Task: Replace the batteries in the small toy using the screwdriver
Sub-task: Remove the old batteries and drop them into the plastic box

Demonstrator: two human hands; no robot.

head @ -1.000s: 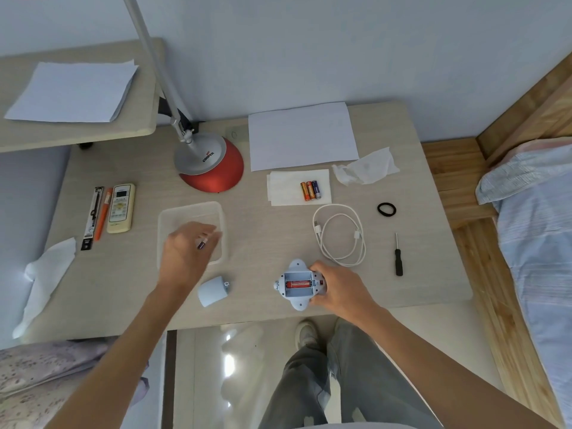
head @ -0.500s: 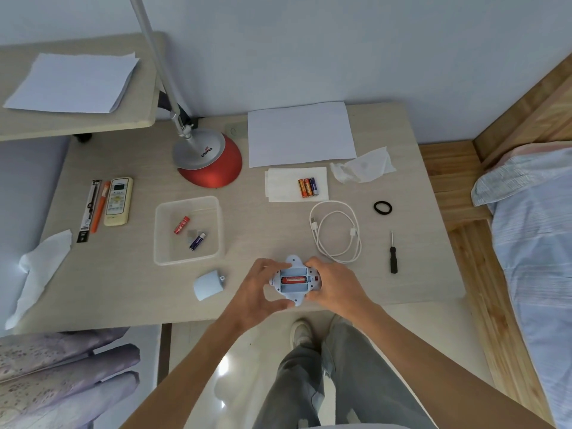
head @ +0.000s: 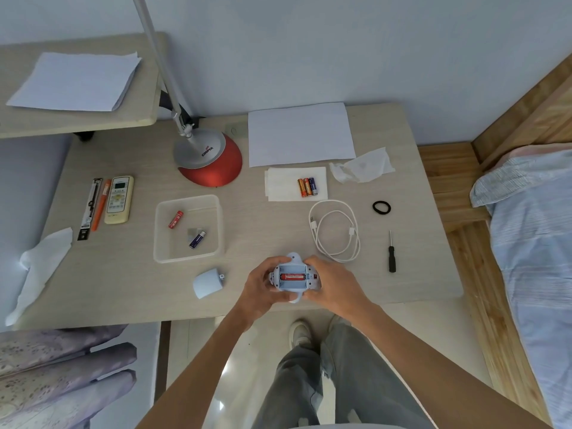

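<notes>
Hands: both are on the small toy [head: 291, 285] at the desk's near edge. The left hand [head: 258, 287] and right hand [head: 334, 284] curl round its two ends, holding it belly-up.
Toy: its battery bay is open, with one red cell [head: 292, 276] lying across the middle slot.
Cover: a pale blue cover [head: 208, 283] lies on the desk just left of the hands.
Screwdriver: a black-handled screwdriver [head: 392, 253] lies untouched well to the right, past a coiled white cable [head: 335, 230].
Tray: a clear plastic tray [head: 156, 233] holds a red battery [head: 175, 219] and a purple battery [head: 197, 239], apart from each other.
Spare cells: three batteries [head: 307, 187] sit side by side on a white napkin [head: 278, 185].
Desk: the light wood-grain desk [head: 266, 230] stands against a pale wall [head: 340, 41]. At the back are a red-based lamp [head: 210, 164] and a sheet of paper [head: 300, 134].
Left side: a remote [head: 119, 199] lies beside an orange pen [head: 100, 204], and a tissue [head: 40, 267] hangs over the edge.
Room: a bed [head: 532, 243] with blue bedding is on the right, and a raised shelf [head: 148, 88] is at upper left.
</notes>
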